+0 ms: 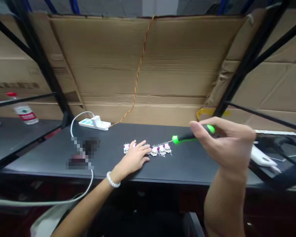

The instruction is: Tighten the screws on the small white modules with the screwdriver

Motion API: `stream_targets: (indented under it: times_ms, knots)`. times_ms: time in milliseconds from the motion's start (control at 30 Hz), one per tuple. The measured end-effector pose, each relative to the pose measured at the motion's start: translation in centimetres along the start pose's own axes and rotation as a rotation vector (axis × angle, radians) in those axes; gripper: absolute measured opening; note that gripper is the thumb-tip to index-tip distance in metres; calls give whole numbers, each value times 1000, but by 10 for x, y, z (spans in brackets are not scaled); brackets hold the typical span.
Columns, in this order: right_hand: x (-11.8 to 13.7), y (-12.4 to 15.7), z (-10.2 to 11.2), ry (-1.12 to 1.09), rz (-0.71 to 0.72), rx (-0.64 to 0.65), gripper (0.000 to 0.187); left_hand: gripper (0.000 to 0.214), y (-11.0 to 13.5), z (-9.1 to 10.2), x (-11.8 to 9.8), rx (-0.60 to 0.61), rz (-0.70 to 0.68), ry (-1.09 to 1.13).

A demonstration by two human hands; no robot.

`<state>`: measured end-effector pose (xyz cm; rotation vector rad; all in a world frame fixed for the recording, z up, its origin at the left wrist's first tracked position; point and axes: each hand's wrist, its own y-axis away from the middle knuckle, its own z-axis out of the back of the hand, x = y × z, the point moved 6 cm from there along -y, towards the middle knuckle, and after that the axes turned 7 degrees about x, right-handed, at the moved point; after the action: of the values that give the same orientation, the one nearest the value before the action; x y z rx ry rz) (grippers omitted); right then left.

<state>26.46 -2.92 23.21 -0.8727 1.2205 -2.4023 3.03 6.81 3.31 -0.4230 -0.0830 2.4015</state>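
Note:
In the head view, my right hand (224,141) is wrapped round the green and black handle of a screwdriver (185,136). Its thin metal shaft points left, and the tip reaches the row of parts near my left fingertips. My left hand (137,155) lies palm down with fingers spread over part of that row. Small white and purple parts with thin wire-like pins (161,150) stand side by side on the dark tabletop (182,168). One more such part (126,148) shows left of my fingers; those under my hand are hidden.
A white power strip (105,125) with a plugged-in charger lies at the back left, its white cable (72,126) hanging over the front edge. A twisted cord (138,70) runs up the cardboard (101,59). Black frame posts (251,59) stand both sides. A bottle (26,112) is far left.

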Motion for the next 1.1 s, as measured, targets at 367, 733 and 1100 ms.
stream_targets:
  times_ms: [367,733,1100]
  knots:
    - [-59,66,18,-66,-133,-350,33,29,44,4,-18,-28,12,-45]
    - [-72,64,16,-134,-153,-407,34,24,9,29,-25,-24,52,-101]
    - [-79,66,14,-174,-171,-383,33,19,-77,19,7,168,106,-125]
